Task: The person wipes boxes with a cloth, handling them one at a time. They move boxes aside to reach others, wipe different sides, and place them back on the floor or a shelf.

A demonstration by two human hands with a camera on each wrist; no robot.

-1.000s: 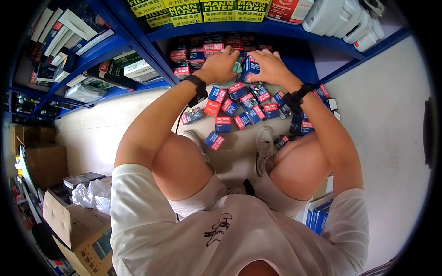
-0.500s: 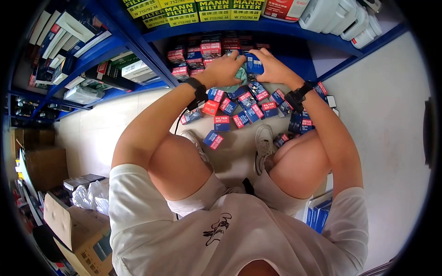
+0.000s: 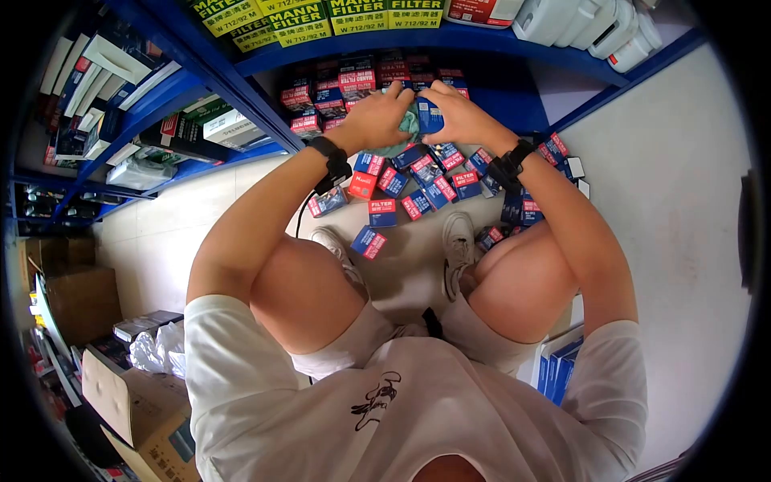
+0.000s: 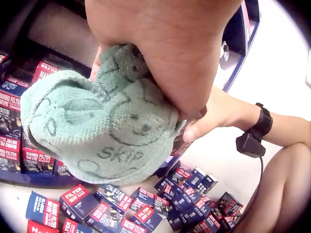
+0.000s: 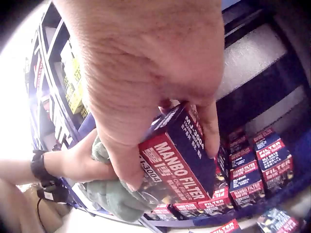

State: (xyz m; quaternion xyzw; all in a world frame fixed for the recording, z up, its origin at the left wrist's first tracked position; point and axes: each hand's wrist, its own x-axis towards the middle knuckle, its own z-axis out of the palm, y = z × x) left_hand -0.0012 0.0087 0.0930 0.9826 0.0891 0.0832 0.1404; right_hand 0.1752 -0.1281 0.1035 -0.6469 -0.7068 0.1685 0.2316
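A blue-and-red Manbo Filter oil filter box (image 5: 181, 158), marked MJ-3004 in white, is up near the front of the low blue shelf (image 3: 514, 90). The right hand (image 3: 456, 119) grips it between thumb and fingers. Just beside it, the left hand (image 3: 376, 119) clutches a bunched, pale green cloth (image 4: 99, 128) printed "skip".

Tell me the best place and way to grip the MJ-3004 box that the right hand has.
I'd pinch the box across opposite flat sides, thumb facing fingers, coming from the person's right. Its straight edges and flat faces should suit that, and the green cloth in the left hand crowds its left. The right hand holds it from that right side.
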